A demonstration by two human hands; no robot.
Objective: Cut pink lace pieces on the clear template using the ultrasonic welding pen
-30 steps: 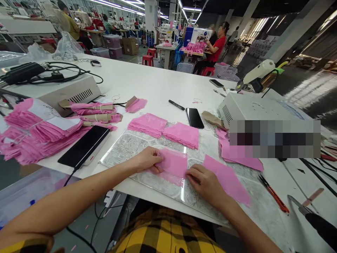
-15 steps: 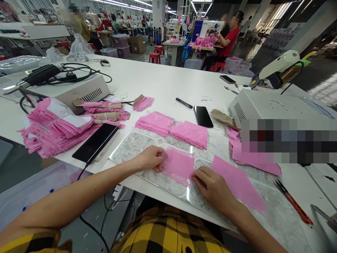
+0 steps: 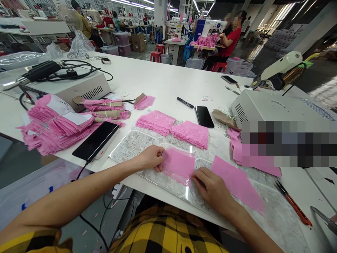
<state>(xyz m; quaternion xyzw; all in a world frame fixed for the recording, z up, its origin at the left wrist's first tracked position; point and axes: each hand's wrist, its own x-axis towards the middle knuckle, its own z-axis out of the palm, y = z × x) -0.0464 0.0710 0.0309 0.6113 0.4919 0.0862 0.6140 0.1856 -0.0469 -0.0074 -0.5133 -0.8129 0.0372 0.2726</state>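
Fabric (image 3: pixel 179 163), a thin pink rectangle with a crinkled lower edge, lies just below the centre of the frame on a glossy marbled sheet (image 3: pixel 129 144). Two bare hands work at it, set apart on opposite sides: the left hand (image 3: pixel 152 158) has thumb and fingers closed on the left edge, while the right hand (image 3: pixel 209 184) rests with curled fingertips at the lower right corner; whether those pinch the cloth, I cannot tell. Just above sit two neat stacks of pink lace pieces, a left stack (image 3: pixel 155 122) and a right stack (image 3: pixel 190 134), side by side. To the right of the right hand, a larger pink fabric piece (image 3: pixel 237 183) slants across the sheet. Near the middle of the white bench (image 3: pixel 147 79), a black marker pen (image 3: pixel 185 102) lies beside a smartphone (image 3: pixel 204 116). At the left of the frame are a thick tied bundle of pink cloth (image 3: pixel 59 123) and a large black phone (image 3: pixel 96 141) with a cable plugged in. Orange-handled snips (image 3: pixel 295 204) lie at the lower right, below a grey vented box (image 3: pixel 279 105). In the upper right background, a person in a red top (image 3: pixel 233 41) sits at a sewing machine (image 3: pixel 205 28).
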